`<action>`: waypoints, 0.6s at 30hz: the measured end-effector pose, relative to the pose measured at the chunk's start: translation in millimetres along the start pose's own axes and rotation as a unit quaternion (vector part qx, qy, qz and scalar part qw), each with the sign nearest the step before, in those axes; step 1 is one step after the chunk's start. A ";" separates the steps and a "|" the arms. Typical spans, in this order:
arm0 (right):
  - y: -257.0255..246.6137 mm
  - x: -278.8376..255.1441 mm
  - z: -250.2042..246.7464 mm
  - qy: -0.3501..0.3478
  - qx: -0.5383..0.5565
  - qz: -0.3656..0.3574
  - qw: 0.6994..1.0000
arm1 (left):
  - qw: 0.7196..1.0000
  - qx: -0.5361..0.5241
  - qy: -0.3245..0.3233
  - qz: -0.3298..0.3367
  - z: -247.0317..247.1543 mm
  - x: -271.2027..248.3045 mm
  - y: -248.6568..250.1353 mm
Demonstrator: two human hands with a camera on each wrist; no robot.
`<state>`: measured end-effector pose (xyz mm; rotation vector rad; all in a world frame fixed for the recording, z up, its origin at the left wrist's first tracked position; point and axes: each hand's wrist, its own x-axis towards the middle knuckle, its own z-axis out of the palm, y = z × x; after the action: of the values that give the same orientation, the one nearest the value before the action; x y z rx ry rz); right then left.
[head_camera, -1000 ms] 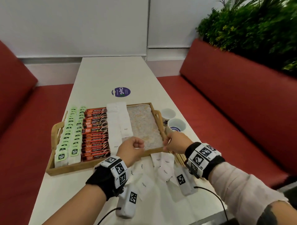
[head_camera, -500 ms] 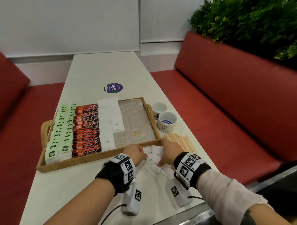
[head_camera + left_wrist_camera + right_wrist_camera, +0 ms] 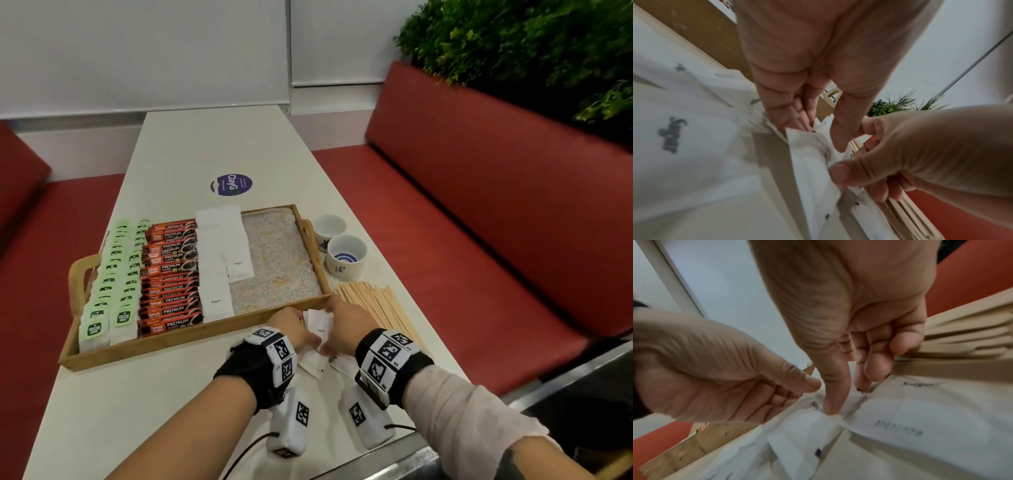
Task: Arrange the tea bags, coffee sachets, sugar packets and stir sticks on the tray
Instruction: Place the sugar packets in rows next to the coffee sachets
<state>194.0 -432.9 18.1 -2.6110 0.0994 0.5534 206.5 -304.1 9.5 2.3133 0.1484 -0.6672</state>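
Note:
The wooden tray (image 3: pixel 191 339) holds rows of green tea bags (image 3: pixel 109 291), red coffee sachets (image 3: pixel 171 274) and white sugar packets (image 3: pixel 219 260); its right part is bare. Loose sugar packets (image 3: pixel 320 329) lie on the table just in front of the tray. My left hand (image 3: pixel 291 329) and right hand (image 3: pixel 346 329) meet over them. In the left wrist view the left hand (image 3: pixel 818 134) pinches a packet (image 3: pixel 812 162) between thumb and fingers. The right hand (image 3: pixel 846 395) pinches packets (image 3: pixel 900 410) too. Wooden stir sticks (image 3: pixel 376 305) lie right of the hands.
Two white cups (image 3: pixel 346 257) stand on the table right of the tray. A purple round sticker (image 3: pixel 231 185) lies beyond the tray. Red benches (image 3: pixel 462 222) flank the table, and the table's near edge is just behind my wrists.
Both hands came back from the tray's front rim to the loose sugar packets, moved closer together and took hold of them. The head view shifted slightly.

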 end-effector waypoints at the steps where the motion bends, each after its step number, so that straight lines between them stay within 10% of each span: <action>1: 0.2 0.3 0.1 0.000 0.002 0.000 1.000 | 1.000 -0.006 -0.003 0.000 0.3 -1.2 0.9; 18: 3.6 7.2 -1.9 0.001 0.071 -0.032 0.997 | 0.998 0.020 0.018 0.049 1.1 -0.3 1.6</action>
<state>200.7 -436.7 15.3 -2.4681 0.0537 0.5016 206.3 -306.0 9.9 2.3550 0.0378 -0.5843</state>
